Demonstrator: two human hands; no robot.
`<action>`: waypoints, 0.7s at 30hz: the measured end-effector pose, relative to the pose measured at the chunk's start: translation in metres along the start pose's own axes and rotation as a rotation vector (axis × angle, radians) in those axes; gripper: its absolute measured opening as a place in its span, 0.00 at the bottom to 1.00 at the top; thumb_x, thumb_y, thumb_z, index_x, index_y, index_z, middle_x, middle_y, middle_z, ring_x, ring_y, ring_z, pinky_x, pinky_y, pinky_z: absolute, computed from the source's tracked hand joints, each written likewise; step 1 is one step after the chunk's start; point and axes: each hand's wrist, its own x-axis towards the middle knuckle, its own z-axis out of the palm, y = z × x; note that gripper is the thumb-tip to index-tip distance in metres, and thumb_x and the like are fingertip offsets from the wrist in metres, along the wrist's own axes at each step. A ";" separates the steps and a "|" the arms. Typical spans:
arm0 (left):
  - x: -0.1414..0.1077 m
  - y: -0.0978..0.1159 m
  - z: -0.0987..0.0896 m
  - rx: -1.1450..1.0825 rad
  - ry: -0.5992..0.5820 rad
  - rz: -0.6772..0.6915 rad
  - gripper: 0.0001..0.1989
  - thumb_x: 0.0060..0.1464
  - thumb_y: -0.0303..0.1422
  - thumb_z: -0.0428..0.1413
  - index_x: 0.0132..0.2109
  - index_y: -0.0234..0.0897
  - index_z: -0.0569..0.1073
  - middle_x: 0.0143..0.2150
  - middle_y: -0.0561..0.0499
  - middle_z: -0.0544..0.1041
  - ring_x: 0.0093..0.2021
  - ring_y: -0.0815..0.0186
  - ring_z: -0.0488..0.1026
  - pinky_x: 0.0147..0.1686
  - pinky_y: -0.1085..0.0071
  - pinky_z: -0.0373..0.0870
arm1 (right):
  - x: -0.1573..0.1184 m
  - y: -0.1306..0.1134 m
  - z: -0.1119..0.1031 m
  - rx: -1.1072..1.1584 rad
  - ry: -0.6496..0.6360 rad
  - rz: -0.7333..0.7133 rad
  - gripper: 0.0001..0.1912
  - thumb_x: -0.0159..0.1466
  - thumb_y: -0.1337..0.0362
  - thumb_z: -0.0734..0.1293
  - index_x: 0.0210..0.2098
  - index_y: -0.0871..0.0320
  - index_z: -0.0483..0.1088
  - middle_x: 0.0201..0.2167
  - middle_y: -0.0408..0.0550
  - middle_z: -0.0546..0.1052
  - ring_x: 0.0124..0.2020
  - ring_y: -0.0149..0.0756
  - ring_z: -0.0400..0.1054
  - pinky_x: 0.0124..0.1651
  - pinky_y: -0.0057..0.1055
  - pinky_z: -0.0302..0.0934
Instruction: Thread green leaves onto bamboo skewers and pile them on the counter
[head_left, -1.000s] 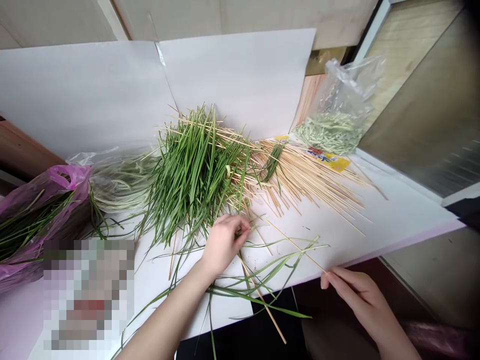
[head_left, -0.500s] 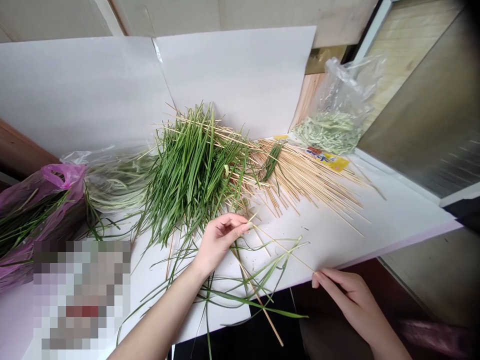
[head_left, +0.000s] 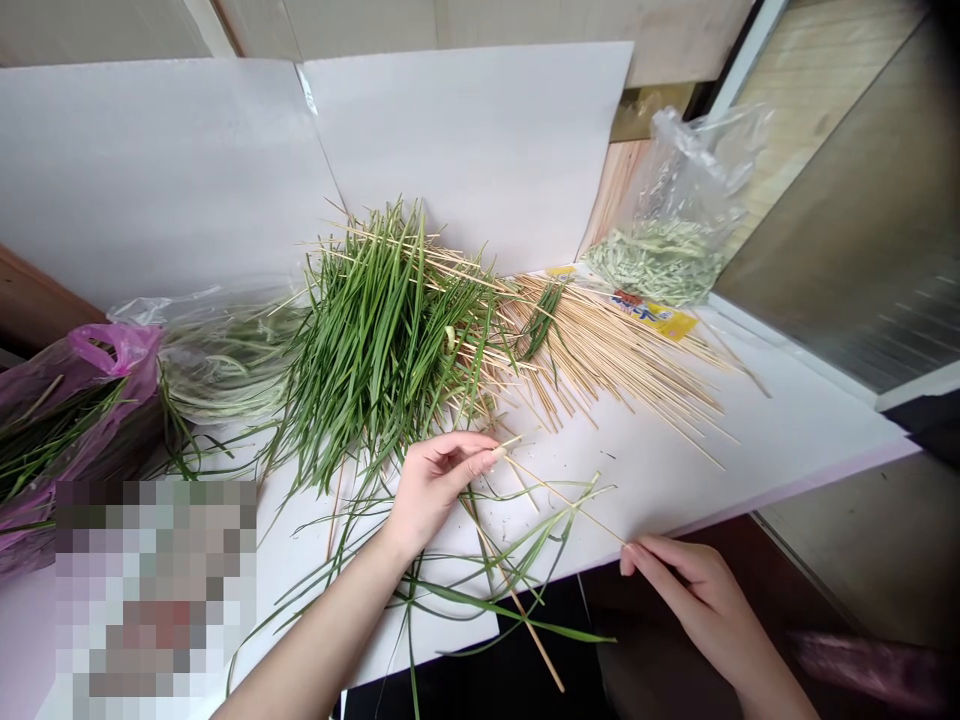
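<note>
My left hand (head_left: 435, 485) pinches the end of a thin bamboo skewer (head_left: 562, 495) at its fingertips, just below a heap of long green grass blades (head_left: 390, 350). My right hand (head_left: 694, 595) grips the skewer's other end near the table's front edge. Loose grass blades (head_left: 502, 590) lie under and between my hands. A second skewer (head_left: 517, 600) slants beneath them and juts past the edge. A spread of bamboo skewers (head_left: 607, 365) fans out from under the heap.
A clear bag of pale grass (head_left: 660, 260) stands at the back right, and another (head_left: 225, 365) lies at the left beside a purple bag of grass (head_left: 75, 420). A yellow packet (head_left: 645, 315) lies by the skewers. A pixelated patch (head_left: 154, 600) hides the front left.
My right hand has moved left and closer to my left hand, carrying the skewer. My left hand has turned, fingertips now at the skewer's end. The whole view has shifted slightly.
</note>
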 end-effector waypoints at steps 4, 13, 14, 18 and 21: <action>0.002 -0.001 0.000 -0.119 0.011 -0.022 0.05 0.47 0.30 0.68 0.34 0.37 0.83 0.28 0.51 0.80 0.27 0.70 0.74 0.33 0.74 0.72 | 0.000 0.002 0.001 0.019 0.004 0.003 0.21 0.70 0.52 0.61 0.25 0.56 0.70 0.23 0.44 0.75 0.28 0.40 0.71 0.31 0.29 0.61; 0.002 -0.004 -0.001 -0.194 0.019 -0.044 0.05 0.47 0.29 0.68 0.35 0.36 0.83 0.27 0.50 0.81 0.27 0.70 0.76 0.33 0.74 0.74 | -0.001 0.003 0.000 0.037 -0.018 -0.003 0.20 0.70 0.54 0.60 0.25 0.56 0.70 0.24 0.43 0.74 0.29 0.39 0.70 0.32 0.28 0.60; 0.002 -0.004 -0.001 -0.192 0.019 -0.048 0.06 0.47 0.29 0.68 0.35 0.36 0.83 0.27 0.50 0.81 0.26 0.70 0.76 0.33 0.74 0.74 | -0.001 0.003 0.000 0.041 -0.020 -0.004 0.20 0.71 0.54 0.60 0.25 0.56 0.70 0.24 0.43 0.74 0.29 0.39 0.70 0.32 0.28 0.60; 0.002 -0.003 0.000 -0.187 0.015 -0.058 0.06 0.46 0.29 0.69 0.34 0.35 0.83 0.26 0.49 0.81 0.26 0.69 0.76 0.32 0.74 0.74 | -0.001 0.004 0.000 0.044 -0.030 -0.002 0.20 0.71 0.54 0.60 0.26 0.56 0.70 0.25 0.44 0.74 0.30 0.39 0.70 0.33 0.28 0.60; 0.000 -0.002 0.002 -0.187 -0.006 -0.069 0.06 0.44 0.29 0.69 0.32 0.34 0.83 0.26 0.49 0.81 0.26 0.69 0.76 0.31 0.74 0.75 | -0.001 0.005 0.001 0.046 -0.037 -0.002 0.20 0.71 0.55 0.60 0.26 0.56 0.69 0.25 0.43 0.74 0.29 0.39 0.69 0.33 0.28 0.59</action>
